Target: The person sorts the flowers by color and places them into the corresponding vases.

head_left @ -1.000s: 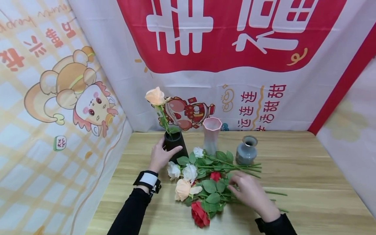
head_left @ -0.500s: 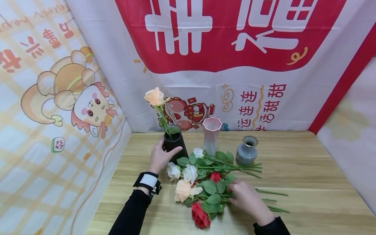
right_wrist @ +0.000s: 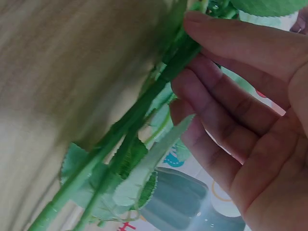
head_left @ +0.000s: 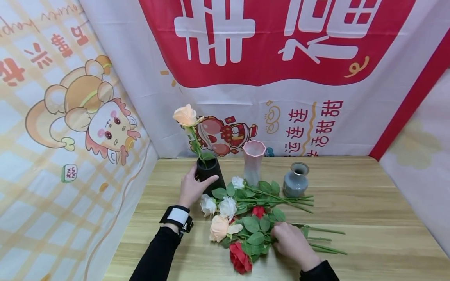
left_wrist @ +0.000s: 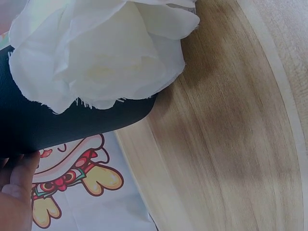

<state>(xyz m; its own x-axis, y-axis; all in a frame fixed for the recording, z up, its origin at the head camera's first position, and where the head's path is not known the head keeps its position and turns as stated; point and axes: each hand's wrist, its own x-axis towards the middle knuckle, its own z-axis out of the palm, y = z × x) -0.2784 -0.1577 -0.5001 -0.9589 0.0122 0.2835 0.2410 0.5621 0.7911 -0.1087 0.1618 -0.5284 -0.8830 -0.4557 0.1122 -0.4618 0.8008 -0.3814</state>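
My left hand (head_left: 193, 188) holds a black vase (head_left: 218, 185) at the back left, its thumb across the front. A single peach rose (head_left: 185, 116) stands in that vase, leaning left. In the left wrist view a white rose (left_wrist: 110, 62) covers part of the black vase (left_wrist: 72, 126). My right hand (head_left: 294, 245) is low over the lying flowers, among the leaves of a peach rose (head_left: 219, 228) and a red rose (head_left: 240, 257). Seen from the right wrist, its thumb and fingers pinch green rose stems (right_wrist: 139, 108); the flower heads on them are out of that view.
A pink octagonal vase (head_left: 252, 162) and a small blue-grey vase (head_left: 295, 183) stand toward the back of the wooden table (head_left: 369, 203). Several white roses (head_left: 227, 207) lie in front of them, stems to the right. A printed cloth (head_left: 225, 97) hangs behind.
My right hand has lowered toward the front onto the stems, its fingers closing on them. The stem ends shifted slightly. My left hand and the black vase have stayed put.
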